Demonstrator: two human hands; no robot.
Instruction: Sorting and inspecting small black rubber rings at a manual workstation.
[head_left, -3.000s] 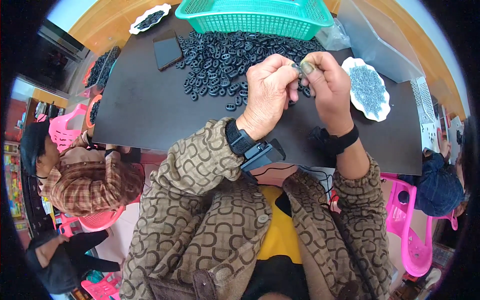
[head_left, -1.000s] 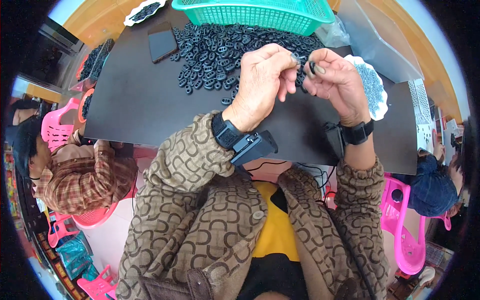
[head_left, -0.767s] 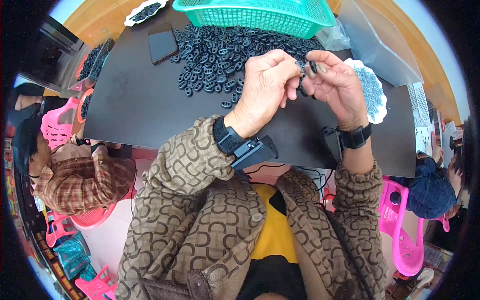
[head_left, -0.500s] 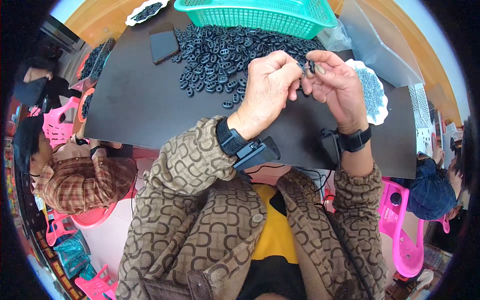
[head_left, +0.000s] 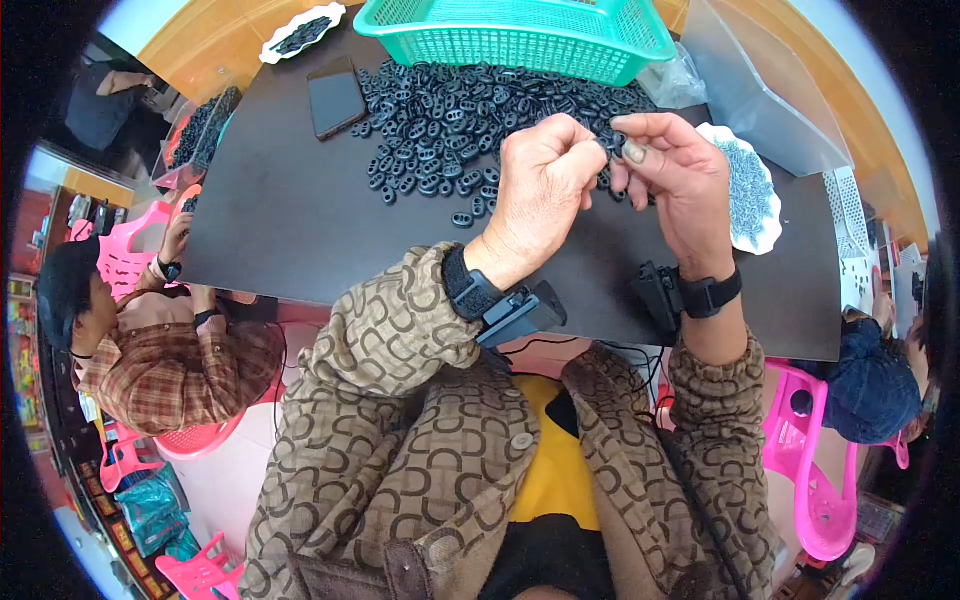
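My left hand (head_left: 538,190) is closed in a pinch, thumb pressed against the curled forefinger; what its fingertips hold is hidden. Just right of it, my right hand (head_left: 682,185) has thumb and forefinger round a small black cord lock part (head_left: 618,139), partly covered by the fingers. Both hands meet above the right side of a wide heap of black oval cord lock parts with two holes (head_left: 435,120). Close to the right hand's outer side stands a white scalloped plate (head_left: 768,232) of tiny silvery pieces (head_left: 745,190), perhaps springs.
A green plastic basket (head_left: 510,48) stands behind the heap. On the dark table (head_left: 270,220) lie a phone (head_left: 336,97) and a white plate with black pieces (head_left: 302,36). A clear plastic bin (head_left: 765,95) is at the far right. People sit at left (head_left: 170,370) and right (head_left: 870,385).
The view has shifted slightly, so the table sits a little lower and further right. My left fingertips have drawn slightly away from the piece in my right hand.
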